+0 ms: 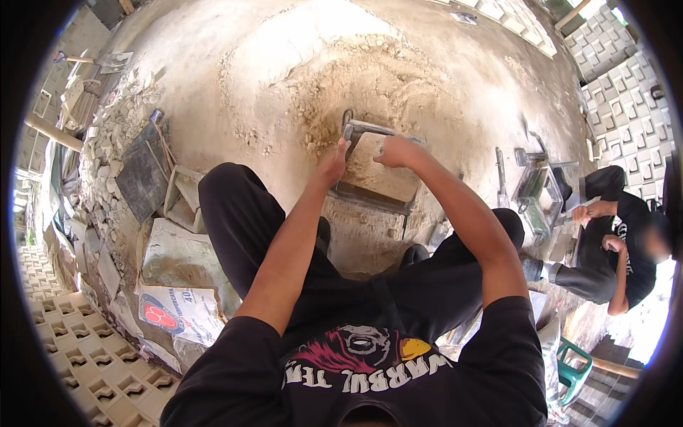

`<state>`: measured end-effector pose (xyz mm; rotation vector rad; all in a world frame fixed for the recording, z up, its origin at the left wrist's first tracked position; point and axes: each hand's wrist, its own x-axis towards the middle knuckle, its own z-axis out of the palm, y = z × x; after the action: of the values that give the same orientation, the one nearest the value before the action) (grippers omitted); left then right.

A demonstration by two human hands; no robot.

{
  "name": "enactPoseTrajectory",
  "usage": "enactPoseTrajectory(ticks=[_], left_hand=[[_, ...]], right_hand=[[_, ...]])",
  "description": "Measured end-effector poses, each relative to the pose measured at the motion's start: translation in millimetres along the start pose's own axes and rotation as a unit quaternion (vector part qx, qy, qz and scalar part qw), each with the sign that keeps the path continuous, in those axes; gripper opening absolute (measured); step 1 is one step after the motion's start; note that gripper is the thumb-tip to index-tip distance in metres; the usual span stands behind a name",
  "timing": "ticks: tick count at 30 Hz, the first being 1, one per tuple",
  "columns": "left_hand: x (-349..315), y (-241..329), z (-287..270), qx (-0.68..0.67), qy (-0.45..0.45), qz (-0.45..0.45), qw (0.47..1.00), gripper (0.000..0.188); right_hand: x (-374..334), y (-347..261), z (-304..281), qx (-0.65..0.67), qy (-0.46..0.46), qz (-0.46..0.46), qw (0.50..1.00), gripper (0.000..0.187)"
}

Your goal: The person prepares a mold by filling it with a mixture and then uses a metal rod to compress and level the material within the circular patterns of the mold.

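Between my knees on the ground sits a dark metal mould point(377, 204), a rectangular frame with a loop at its far left corner. A flat layer of sandy, damp-looking mix point(384, 181) covers most of its top. My left hand point(333, 165) is closed on the mould's left side, near the loop. Over the far part of the mix, my right hand point(400, 153) is curled into a fist, its knuckles close to the surface. Whatever its fingers may hold is hidden.
Beyond the mould spreads a heap of sandy mix point(363, 67). Rubble point(107, 178), a dark board point(146, 174) and a printed sack point(181, 313) lie left. At right, another person point(619, 242) sits by a similar metal mould point(537, 196). A green plastic chair point(573, 370) stands lower right.
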<state>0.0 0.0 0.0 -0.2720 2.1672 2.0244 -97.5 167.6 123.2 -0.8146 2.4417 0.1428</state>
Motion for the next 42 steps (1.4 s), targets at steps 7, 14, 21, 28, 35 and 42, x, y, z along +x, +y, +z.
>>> enactPoseTrajectory(ticks=[7,14,21,28,35,42], left_hand=[[-2.7,-20.4,-10.7,-0.013,-0.011,-0.02,1.0,0.092],[5.1,-12.7,-5.6,-0.007,-0.037,-0.032,0.999,0.095],[18.3,-46.9,-22.4,0.002,0.055,-0.03,0.998,0.087],[-19.0,16.2,-9.8,0.042,0.072,-0.027,0.996,0.08],[18.5,-19.9,-1.9,0.11,0.084,0.021,0.99,0.077],[73.3,-29.0,20.2,0.231,0.14,0.09,0.959,0.067]], right_hand=[[-2.9,-35.9,-18.5,-0.031,0.035,0.082,0.996,0.031],[-11.5,-22.1,-33.0,-0.037,0.047,0.12,0.991,0.026],[-25.1,-56.7,-16.2,-0.061,0.063,0.062,0.994,0.027],[-18.8,-24.9,-39.2,-0.002,0.03,0.16,0.987,0.024],[-14.1,125.1,-17.3,0.157,0.148,0.191,0.958,0.051],[-34.3,215.3,42.6,0.185,0.181,0.407,0.876,0.063]])
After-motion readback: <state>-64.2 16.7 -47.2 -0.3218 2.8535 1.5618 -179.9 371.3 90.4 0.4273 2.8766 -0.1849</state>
